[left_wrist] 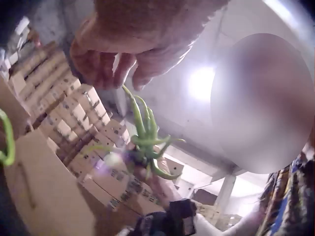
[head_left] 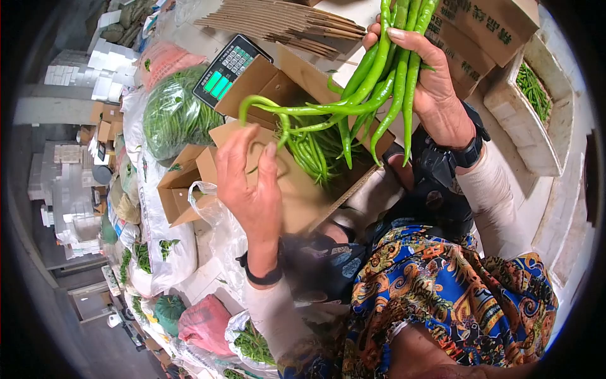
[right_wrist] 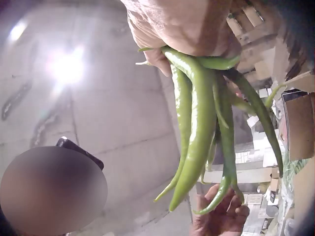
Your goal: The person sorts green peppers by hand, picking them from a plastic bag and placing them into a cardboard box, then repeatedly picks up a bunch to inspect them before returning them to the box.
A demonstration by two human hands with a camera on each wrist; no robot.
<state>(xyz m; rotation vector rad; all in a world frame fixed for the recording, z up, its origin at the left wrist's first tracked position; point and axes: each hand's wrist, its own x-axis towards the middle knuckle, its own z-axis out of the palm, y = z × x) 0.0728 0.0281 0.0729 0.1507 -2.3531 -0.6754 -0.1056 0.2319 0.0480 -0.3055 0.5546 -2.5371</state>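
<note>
My right hand (head_left: 435,82) grips a bunch of long green chili peppers (head_left: 379,82) near their upper ends, and they hang and fan out below the palm. My left hand (head_left: 249,183) is raised opposite, its thumb and fingers parted beside the curved tips of the peppers that reach furthest left. In the right wrist view the left hand (right_wrist: 221,214) shows behind the hanging peppers (right_wrist: 197,113) with loosely bent fingers. Below both hands stands an open cardboard box (head_left: 297,202) with more green peppers (head_left: 312,155) inside.
A digital scale display (head_left: 230,69) stands beyond the box, near stacked flat cardboard (head_left: 278,25). On the left lies a clear bag of green peppers (head_left: 180,117) among sacks. To the right are a white foam crate (head_left: 530,145) holding peppers and printed cartons (head_left: 486,31).
</note>
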